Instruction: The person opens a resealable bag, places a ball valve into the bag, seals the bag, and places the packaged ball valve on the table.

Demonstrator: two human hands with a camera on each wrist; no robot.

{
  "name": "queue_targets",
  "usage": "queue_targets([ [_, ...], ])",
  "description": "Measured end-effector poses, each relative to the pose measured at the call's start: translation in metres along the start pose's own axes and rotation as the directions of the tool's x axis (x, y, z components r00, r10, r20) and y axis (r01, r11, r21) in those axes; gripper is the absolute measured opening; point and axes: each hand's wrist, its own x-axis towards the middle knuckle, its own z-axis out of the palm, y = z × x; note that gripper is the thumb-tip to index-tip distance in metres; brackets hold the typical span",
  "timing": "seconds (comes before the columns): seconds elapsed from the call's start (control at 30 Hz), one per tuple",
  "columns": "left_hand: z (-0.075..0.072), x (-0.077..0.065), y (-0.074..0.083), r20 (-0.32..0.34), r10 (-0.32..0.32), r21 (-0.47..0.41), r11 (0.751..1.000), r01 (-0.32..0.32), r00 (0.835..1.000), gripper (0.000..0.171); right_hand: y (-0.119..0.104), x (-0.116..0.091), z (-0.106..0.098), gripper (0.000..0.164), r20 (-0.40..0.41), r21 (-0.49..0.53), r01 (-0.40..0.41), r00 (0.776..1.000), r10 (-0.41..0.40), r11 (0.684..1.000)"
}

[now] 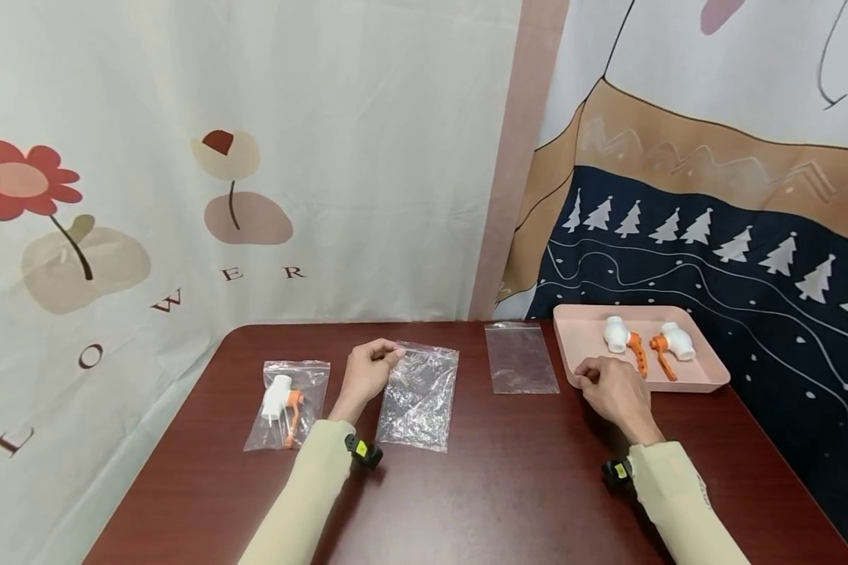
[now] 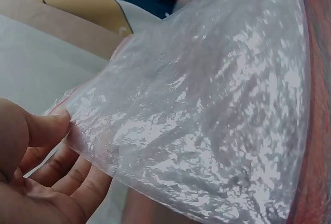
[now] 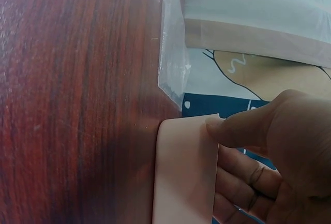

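Note:
My left hand [image 1: 369,369] pinches the top left corner of a clear zip bag [image 1: 418,404] between thumb and fingers. In the left wrist view the bag [image 2: 191,115] looks crinkled and flat, with a red line along its top. At the front left corner of the pink tray [image 1: 692,380], my right hand [image 1: 616,394] grips the rim. The right wrist view has the thumb [image 3: 235,129] at the upper edge of the tray wall [image 3: 186,167] and the fingers behind it. Two white valves [image 1: 616,336] [image 1: 677,342] with orange lever handles lie in the tray.
On the left lies another zip bag [image 1: 254,439] with a white and orange valve [image 1: 277,399] inside. A flat clear zip bag [image 1: 521,369] lies between the held bag and the tray. A printed curtain [image 1: 367,157] hangs behind the dark red table [image 1: 495,502].

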Motion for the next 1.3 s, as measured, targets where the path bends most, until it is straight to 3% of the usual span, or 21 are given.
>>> queue_targets([
  [0.33, -0.007, -0.019, 0.026, -0.021, 0.086, -0.045, 0.995, -0.087, 0.996, 0.014, -0.001, -0.001, -0.001, 0.008, 0.000, 0.008, -0.001, 1.000, 0.001, 1.000],
  [0.63, -0.008, -0.038, 0.051, 0.051, 0.156, -0.234, 0.962, -0.140, 0.986, 0.013, -0.003, 0.002, -0.001, 0.009, 0.015, 0.021, -0.003, 1.000, 0.003, 1.000],
  [0.83, -0.006, -0.049, 0.063, 0.091, 0.203, -0.314, 0.935, -0.165, 0.975, 0.014, -0.008, 0.002, -0.003, 0.015, 0.026, 0.092, -0.020, 1.000, 0.018, 0.996],
  [1.07, -0.001, -0.057, 0.077, 0.107, 0.284, -0.393, 0.892, -0.222, 0.953, 0.015, -0.020, 0.004, -0.013, 0.020, -0.043, 0.211, 0.050, 0.998, -0.042, 0.976],
  [1.3, 0.008, -0.062, 0.085, 0.119, 0.332, -0.417, 0.872, -0.257, 0.936, 0.016, -0.043, 0.001, -0.029, 0.031, 0.002, 0.341, 0.034, 0.999, -0.037, 0.939],
])
